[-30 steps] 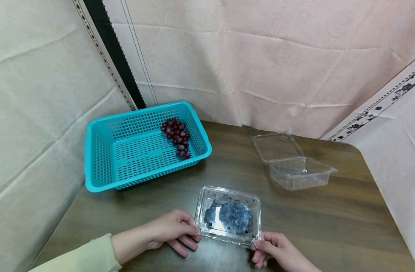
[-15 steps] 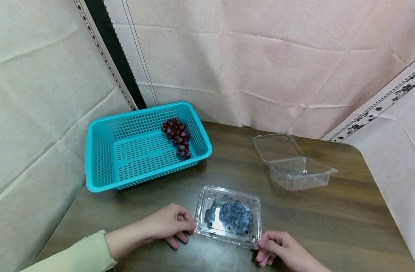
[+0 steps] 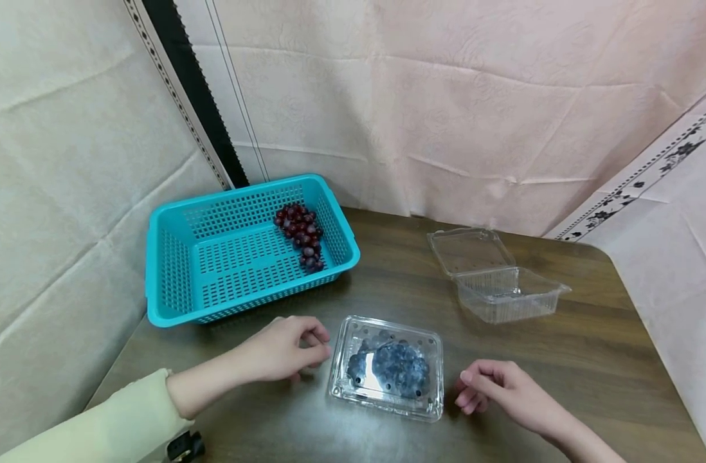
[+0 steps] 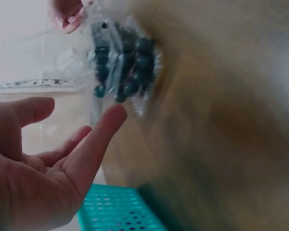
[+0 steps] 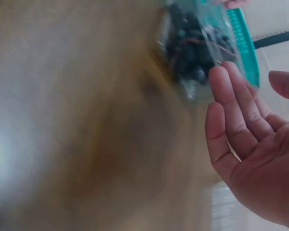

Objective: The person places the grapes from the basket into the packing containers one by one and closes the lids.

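Note:
A clear plastic clamshell box lies lidded on the wooden table, with dark blue-black grapes showing through its holed lid. Just off its left side is my left hand, fingers loosely bent and nothing in them. My right hand hovers beyond the box's right edge, a small gap between them. In the left wrist view, the fingers of that hand are parted, with the box behind them. The right wrist view shows my right palm holding nothing, thumb apart from the fingers.
At the back left stands a turquoise perforated basket with a bunch of red grapes at its right end. A second clear box sits at the back right, lid folded back. Pale cloth hangs behind the table.
Both hands have let go of the grape box's near corners and drawn apart, the left hand up and leftward, the right hand up and rightward. The box stays where it was.

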Motion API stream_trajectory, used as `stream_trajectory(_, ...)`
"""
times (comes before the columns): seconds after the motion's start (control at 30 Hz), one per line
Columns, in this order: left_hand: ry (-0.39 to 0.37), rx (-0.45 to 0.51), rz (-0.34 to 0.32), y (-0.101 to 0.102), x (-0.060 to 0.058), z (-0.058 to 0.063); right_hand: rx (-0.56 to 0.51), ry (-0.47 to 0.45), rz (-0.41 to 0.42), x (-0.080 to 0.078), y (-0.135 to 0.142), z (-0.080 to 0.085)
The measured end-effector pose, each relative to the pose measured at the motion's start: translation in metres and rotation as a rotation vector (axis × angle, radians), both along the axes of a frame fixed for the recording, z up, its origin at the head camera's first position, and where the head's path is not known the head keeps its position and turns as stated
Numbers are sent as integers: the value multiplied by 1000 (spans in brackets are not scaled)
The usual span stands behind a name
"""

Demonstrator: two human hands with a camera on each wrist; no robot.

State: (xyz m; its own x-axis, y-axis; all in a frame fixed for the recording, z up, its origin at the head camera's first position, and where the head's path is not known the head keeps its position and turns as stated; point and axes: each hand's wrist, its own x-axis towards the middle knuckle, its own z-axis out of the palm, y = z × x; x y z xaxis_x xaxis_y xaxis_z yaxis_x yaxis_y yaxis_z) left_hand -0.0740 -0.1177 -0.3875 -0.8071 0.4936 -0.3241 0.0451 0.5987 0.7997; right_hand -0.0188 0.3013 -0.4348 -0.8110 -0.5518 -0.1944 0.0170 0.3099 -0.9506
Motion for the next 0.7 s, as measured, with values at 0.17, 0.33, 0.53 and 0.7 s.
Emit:
stream_trajectory(0.17, 41, -22, -29, 3, -11, 18, 39, 87, -14, -12, 6, 20)
stream_trajectory(0.33, 16, -15, -23, 8, -21, 37, 114, 158, -68, -24, 12, 42)
stream_trajectory(0.53, -31, 41, -21, 11, -36, 53, 171, 253, -121, -38, 21, 68)
stream_trajectory(0.7, -75, 74, -13, 10, -50, 64, 243, 319, -174, -52, 37, 86)
